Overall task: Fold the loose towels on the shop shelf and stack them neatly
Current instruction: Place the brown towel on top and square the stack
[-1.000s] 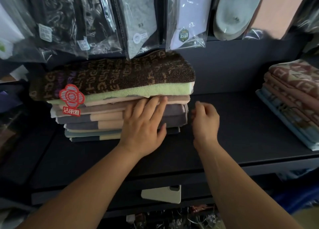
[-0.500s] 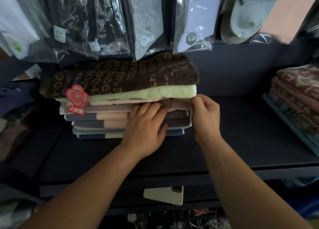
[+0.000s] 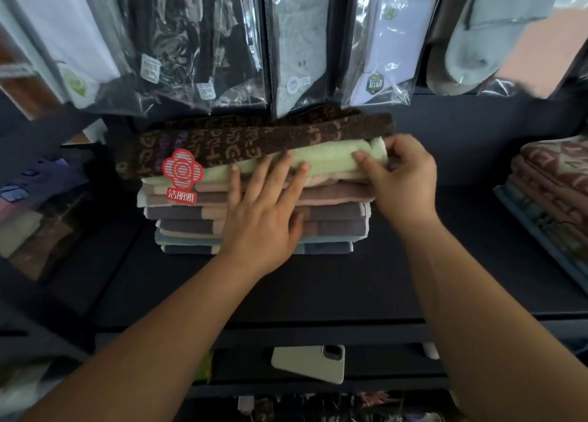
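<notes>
One stack of soft terry towels (image 3: 334, 227) sits on the dark shelf (image 3: 318, 288); our left hand (image 3: 261, 218) presses flat, fingers straight, on its folded edges, our right hand (image 3: 404, 179) pinches the one pale-green towel (image 3: 327, 159) by its rounded end, under one brown patterned towel (image 3: 254, 138)

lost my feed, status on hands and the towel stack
Left hand flat, pressing front of folded towel stack. Right hand pinching right end of pale green fluffy towel. Clear-bagged grey socks hang low over stack's top.
</notes>
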`<action>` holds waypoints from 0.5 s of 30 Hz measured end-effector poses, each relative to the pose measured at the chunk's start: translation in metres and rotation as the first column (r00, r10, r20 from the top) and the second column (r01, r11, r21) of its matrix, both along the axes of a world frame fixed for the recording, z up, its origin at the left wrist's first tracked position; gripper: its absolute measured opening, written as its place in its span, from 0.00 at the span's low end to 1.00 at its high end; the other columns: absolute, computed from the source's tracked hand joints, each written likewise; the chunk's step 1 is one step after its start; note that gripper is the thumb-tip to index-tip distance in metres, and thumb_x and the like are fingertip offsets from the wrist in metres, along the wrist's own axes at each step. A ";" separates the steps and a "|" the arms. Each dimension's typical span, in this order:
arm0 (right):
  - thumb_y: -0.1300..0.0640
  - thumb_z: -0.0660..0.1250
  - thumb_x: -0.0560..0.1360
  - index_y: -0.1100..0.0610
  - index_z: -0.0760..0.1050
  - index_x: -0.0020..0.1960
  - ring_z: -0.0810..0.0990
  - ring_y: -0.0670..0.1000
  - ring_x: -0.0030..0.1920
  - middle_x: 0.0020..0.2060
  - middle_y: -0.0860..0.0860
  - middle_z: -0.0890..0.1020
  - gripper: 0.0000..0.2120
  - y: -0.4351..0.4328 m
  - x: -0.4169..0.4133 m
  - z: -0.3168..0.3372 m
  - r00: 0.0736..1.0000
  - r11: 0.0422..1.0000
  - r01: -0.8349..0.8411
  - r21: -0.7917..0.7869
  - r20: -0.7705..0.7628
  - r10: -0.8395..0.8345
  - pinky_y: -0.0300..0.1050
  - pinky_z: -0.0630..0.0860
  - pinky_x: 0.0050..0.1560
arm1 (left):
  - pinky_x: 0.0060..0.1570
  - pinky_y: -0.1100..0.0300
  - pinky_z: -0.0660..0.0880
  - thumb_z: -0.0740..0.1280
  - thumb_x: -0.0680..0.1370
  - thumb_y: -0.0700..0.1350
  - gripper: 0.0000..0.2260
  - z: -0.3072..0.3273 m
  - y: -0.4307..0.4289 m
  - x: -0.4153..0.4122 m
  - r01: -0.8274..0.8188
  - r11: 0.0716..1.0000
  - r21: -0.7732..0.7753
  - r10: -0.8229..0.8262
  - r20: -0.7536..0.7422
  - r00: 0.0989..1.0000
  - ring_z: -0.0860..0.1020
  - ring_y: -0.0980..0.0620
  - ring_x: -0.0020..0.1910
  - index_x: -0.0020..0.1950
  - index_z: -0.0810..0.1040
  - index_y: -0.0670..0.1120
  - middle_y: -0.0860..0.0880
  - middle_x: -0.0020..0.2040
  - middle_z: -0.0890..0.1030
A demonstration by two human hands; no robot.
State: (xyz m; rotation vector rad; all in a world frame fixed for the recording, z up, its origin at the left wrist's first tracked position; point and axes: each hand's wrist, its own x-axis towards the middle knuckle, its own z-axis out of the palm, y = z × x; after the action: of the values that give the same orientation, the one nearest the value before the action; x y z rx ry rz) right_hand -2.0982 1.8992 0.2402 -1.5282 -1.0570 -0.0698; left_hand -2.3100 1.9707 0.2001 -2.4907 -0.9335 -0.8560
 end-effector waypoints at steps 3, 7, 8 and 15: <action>0.51 0.76 0.74 0.50 0.79 0.45 0.81 0.49 0.47 0.44 0.50 0.83 0.06 0.005 0.015 0.011 0.995 1.000 -0.007 0.022 -0.097 0.009 0.50 0.80 0.50 | 0.74 0.32 0.50 0.66 0.79 0.56 0.33 0.004 0.003 0.009 0.004 1.000 -0.005 -0.005 -0.024 1.000 0.58 0.44 0.80 0.82 0.60 0.53 0.48 0.82 0.58; 0.51 0.76 0.74 0.49 0.77 0.44 0.80 0.44 0.40 0.40 0.47 0.83 0.08 0.003 0.018 0.001 0.976 0.996 -0.035 -0.084 -0.216 0.016 0.44 0.78 0.42 | 0.71 0.33 0.55 0.64 0.80 0.58 0.28 0.001 0.014 0.007 -0.021 1.000 -0.013 0.020 -0.070 0.997 0.64 0.42 0.76 0.80 0.64 0.56 0.49 0.80 0.63; 0.49 0.77 0.74 0.51 0.77 0.44 0.80 0.44 0.40 0.40 0.47 0.82 0.10 0.000 0.015 -0.004 0.977 0.994 -0.025 -0.106 -0.215 0.002 0.43 0.78 0.41 | 0.69 0.33 0.57 0.64 0.80 0.57 0.25 -0.001 0.016 0.005 -0.016 1.000 0.004 0.017 -0.055 0.998 0.67 0.42 0.74 0.77 0.68 0.55 0.48 0.78 0.66; 0.46 0.77 0.72 0.49 0.74 0.54 0.80 0.37 0.43 0.45 0.42 0.81 0.17 -0.022 -0.011 -0.010 0.976 0.995 0.030 -0.091 -0.211 -0.048 0.37 0.78 0.42 | 0.59 0.42 0.70 0.68 0.80 0.46 0.12 -0.010 0.027 -0.030 0.085 0.986 0.145 -0.105 0.132 0.986 0.76 0.39 0.61 0.62 0.80 0.44 0.42 0.65 0.78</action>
State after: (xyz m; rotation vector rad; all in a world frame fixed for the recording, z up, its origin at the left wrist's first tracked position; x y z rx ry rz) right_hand -2.1087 1.8773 0.2298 -1.5969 -0.8689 0.1126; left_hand -2.3397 1.9978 0.1905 -2.3968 -0.7739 -1.0992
